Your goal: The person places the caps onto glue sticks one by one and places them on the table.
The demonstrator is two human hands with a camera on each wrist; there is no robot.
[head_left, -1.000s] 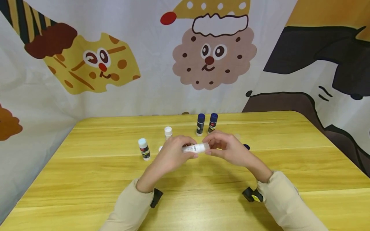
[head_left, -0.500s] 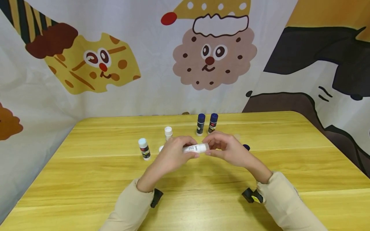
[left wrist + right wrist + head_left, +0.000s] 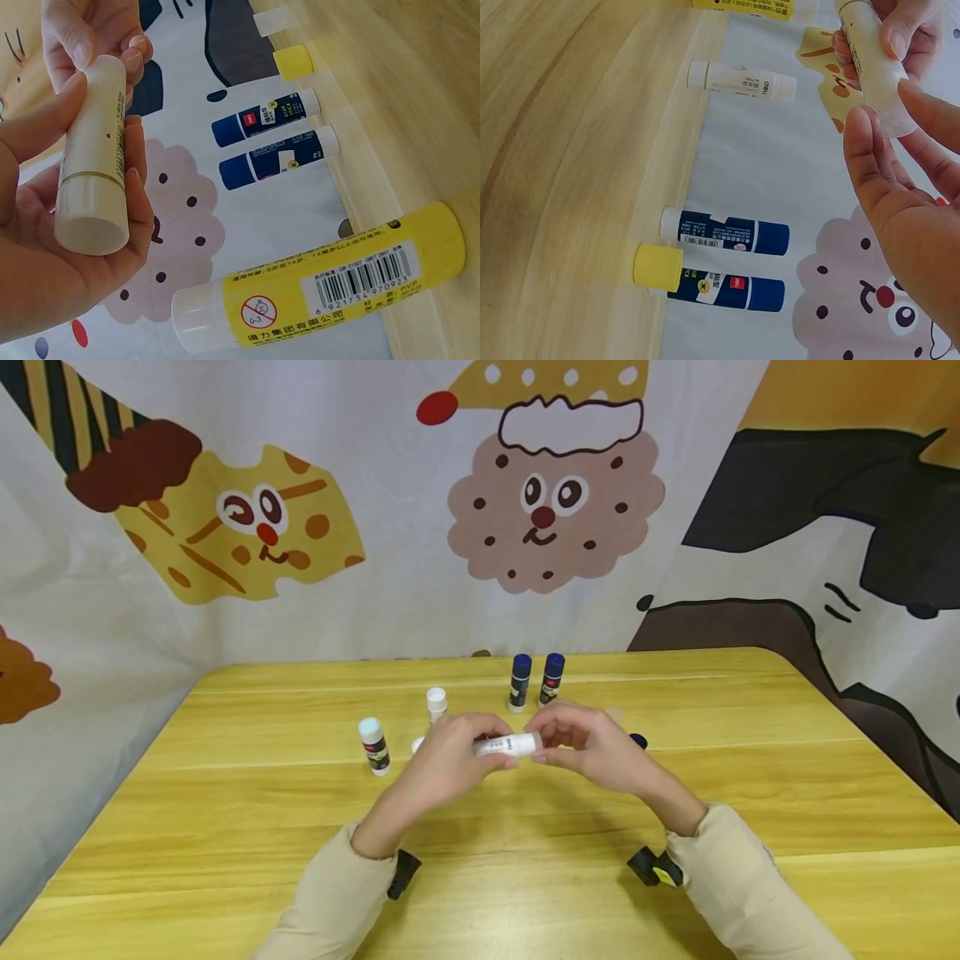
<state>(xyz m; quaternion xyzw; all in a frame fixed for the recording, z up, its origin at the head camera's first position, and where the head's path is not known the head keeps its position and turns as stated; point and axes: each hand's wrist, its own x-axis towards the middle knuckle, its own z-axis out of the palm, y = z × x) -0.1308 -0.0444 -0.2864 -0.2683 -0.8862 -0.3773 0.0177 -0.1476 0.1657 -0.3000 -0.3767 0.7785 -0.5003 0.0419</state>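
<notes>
Above the middle of the table, my left hand grips a white glue stick, which lies nearly level. My right hand pinches its right end between thumb and fingertips. In the left wrist view, the glue stick shows a bare round end towards the camera, with the left fingers curled round the barrel. The right wrist view has the right thumb and forefinger at the translucent end of the glue stick. Its far end is partly covered by the left hand in the head view.
Two blue-capped glue sticks stand at the back. To the left are a white glue stick and a dark-labelled one. A yellow glue stick and a yellow cap stand nearby; a dark blue top shows behind the right wrist.
The glue stick has turned slightly about its length, so its printed lettering sits differently. Both hands stay in nearly the same place.
</notes>
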